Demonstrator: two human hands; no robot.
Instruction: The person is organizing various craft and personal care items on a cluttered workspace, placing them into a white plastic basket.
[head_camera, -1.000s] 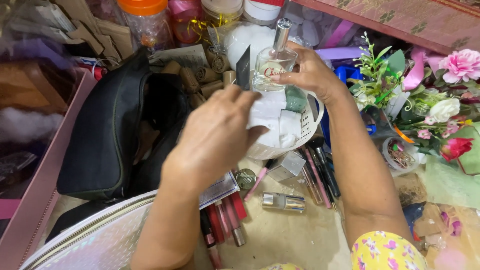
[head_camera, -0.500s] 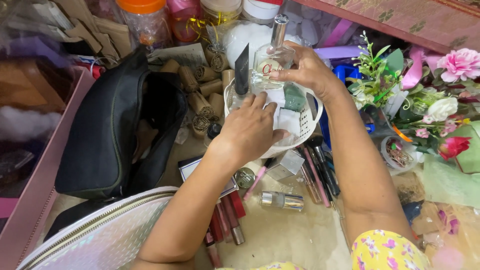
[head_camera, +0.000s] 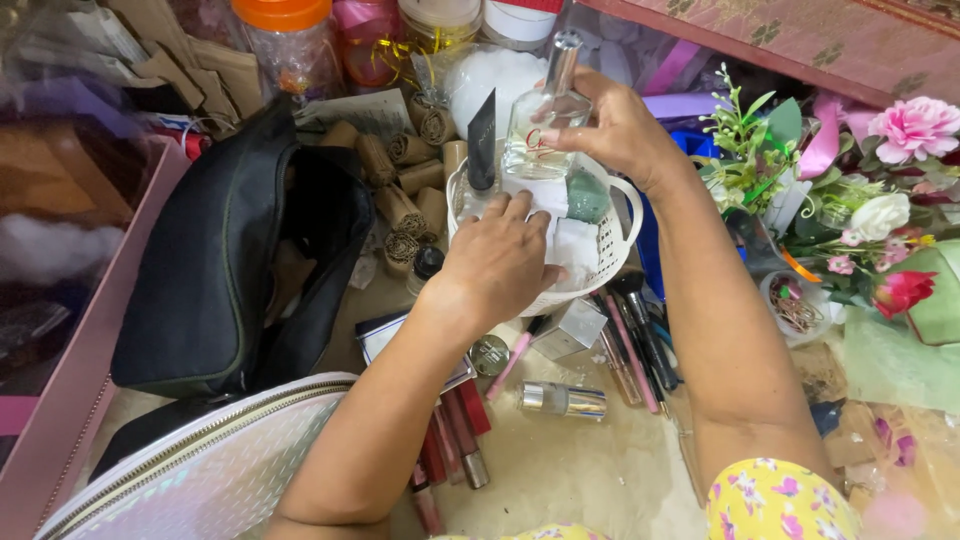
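My right hand (head_camera: 622, 128) grips a clear glass perfume bottle (head_camera: 535, 125) with a silver cap, held upright above the far side of a white plastic basket (head_camera: 615, 245). My left hand (head_camera: 500, 262) reaches into the basket's near side, fingers bent down among white boxes (head_camera: 578, 240). A dark tube (head_camera: 482, 140) and a green item (head_camera: 588, 196) stand in the basket too. What the left fingers touch is partly hidden.
An open black bag (head_camera: 215, 260) lies at the left, a white quilted pouch (head_camera: 190, 470) near me. Brushes (head_camera: 635, 330), lipsticks (head_camera: 455, 440), a silver tube (head_camera: 563, 400) and a small box (head_camera: 568, 328) lie below the basket. Artificial flowers (head_camera: 880, 220) at right, jars (head_camera: 285, 40) behind.
My left hand moved from in front of the bag over to the basket and lowered into it. The right hand kept the bottle almost in place.
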